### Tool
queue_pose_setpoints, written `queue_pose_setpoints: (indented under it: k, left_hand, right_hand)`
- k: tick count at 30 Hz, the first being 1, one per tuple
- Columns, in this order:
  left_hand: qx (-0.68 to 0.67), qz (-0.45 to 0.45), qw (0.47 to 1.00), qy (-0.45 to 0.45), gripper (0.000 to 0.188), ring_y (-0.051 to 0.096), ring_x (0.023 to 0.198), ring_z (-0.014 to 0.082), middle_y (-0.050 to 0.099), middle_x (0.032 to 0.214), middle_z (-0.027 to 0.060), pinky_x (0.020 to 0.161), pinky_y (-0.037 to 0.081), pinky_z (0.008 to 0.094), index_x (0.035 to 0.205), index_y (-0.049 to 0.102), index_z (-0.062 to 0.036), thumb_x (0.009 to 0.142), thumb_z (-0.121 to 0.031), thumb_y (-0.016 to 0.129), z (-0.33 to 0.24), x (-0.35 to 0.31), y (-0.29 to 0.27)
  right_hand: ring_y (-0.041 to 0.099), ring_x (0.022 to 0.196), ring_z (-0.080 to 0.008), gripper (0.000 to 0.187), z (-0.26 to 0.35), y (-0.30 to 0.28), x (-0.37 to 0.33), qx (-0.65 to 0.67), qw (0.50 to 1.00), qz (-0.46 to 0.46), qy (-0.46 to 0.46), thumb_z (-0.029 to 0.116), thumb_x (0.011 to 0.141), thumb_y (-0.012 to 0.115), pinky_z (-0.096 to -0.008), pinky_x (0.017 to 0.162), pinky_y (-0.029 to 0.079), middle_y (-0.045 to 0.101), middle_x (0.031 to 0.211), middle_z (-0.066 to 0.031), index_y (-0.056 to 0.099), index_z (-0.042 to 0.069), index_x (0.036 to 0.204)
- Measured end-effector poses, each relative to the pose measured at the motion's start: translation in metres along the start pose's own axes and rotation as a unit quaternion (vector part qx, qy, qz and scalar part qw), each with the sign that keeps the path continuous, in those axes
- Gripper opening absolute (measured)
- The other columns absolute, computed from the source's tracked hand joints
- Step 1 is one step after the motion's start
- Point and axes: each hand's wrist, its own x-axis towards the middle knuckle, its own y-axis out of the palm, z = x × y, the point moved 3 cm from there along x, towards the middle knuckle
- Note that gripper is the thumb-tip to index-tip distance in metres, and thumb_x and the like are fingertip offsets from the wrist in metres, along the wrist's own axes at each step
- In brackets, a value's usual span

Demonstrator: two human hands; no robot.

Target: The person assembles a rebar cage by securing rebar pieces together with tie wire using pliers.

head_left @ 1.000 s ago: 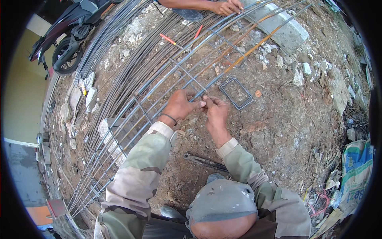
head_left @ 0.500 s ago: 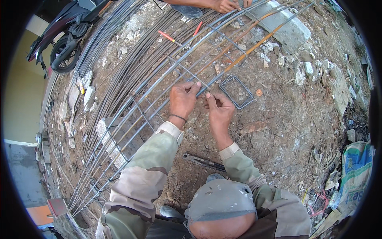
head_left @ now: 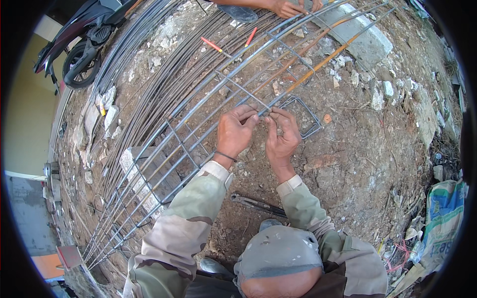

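A long steel rebar cage point(head_left: 184, 145) runs from lower left to upper right, its lengthwise bars crossed by square stirrups. At its near edge, where a stirrup meets the nearest bar, my left hand point(head_left: 235, 131) and my right hand point(head_left: 282, 139) work fingertip to fingertip. Thumb and fingers of each are pinched together at this crossing; what they grip is too small to make out. Just beyond my right hand, loose rectangular stirrups point(head_left: 315, 130) lie on the dirt, partly hidden by it. Pincers point(head_left: 257, 204) with dark handles rest on the ground between my forearms.
Another person's hands point(head_left: 293, 8) are at the cage's far end. A tool with two red handles point(head_left: 212, 44) lies past the cage, near many long loose bars point(head_left: 149, 94). A concrete block point(head_left: 141, 174) sits under the cage; a motorbike point(head_left: 82, 62) stands far left, sacks point(head_left: 442, 213) right.
Both hands have shifted slightly to the right and drawn closer together at the crossing. My right hand has turned and now covers part of the loose stirrups.
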Motion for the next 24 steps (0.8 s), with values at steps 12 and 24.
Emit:
queue_pose_setpoints:
  k: [12,24]
  left_hand:
    - [-0.044,-0.002,0.991,-0.127,0.017,0.071,0.073,0.0134,0.076,0.084,0.0113,0.066,0.057,0.0246,0.089,0.073,0.0055,0.088,-0.009,0.082,-0.01,0.012,-0.001]
    - [0.119,-0.089,0.989,0.013,0.019,0.069,0.062,0.0118,0.075,0.072,0.0102,0.057,0.055,0.0267,0.079,0.073,0.0031,0.089,-0.01,0.081,-0.015,0.003,0.008]
  right_hand:
    - [0.071,0.08,-0.032,0.015,0.007,0.0,-0.006,-0.004,0.997,0.054,-0.052,-0.006,0.083,0.073,-0.0387,0.067,0.056,0.072,0.092,-0.0146,0.068,0.003,0.095]
    - [0.064,0.063,-0.027,0.009,-0.004,0.002,0.015,0.049,0.99,0.135,0.011,-0.002,0.087,0.073,-0.037,0.055,0.048,0.066,0.075,-0.0134,0.067,0.001,0.092]
